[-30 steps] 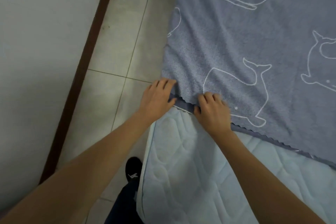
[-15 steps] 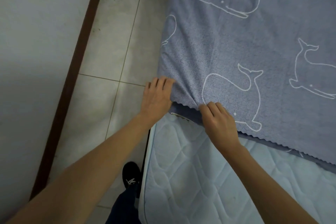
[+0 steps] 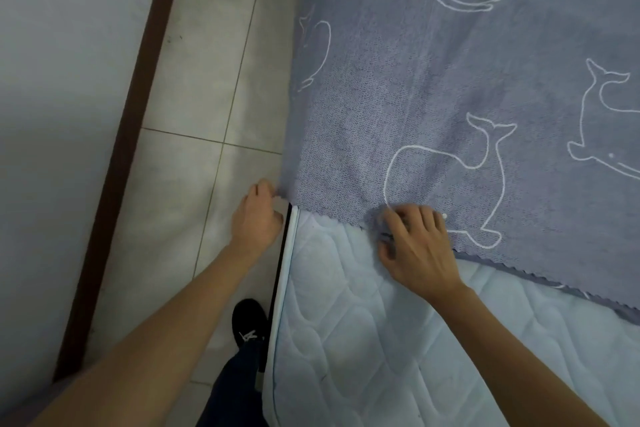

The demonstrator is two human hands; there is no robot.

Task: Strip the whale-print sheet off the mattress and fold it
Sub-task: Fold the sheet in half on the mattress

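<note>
The grey-blue whale-print sheet (image 3: 433, 87) covers the far part of the pale quilted mattress (image 3: 374, 340), its zigzag edge running from the mattress's left side down to the right. My left hand (image 3: 256, 218) is off the mattress's left side and pinches the sheet's corner where it hangs over the side. My right hand (image 3: 415, 243) lies on the zigzag edge with fingers bent, bunching a bit of cloth under them. The near part of the mattress is bare.
A tiled floor (image 3: 214, 87) runs along the mattress's left side, bounded by a white wall (image 3: 62, 80) with a dark skirting board (image 3: 138, 87). My black shoe (image 3: 249, 326) and dark trouser leg stand on the tiles beside the mattress.
My left hand has moved left off the mattress and now pinches the sheet's corner at the side. The right hand has shifted right along the edge. The sheet's edge lies flatter.
</note>
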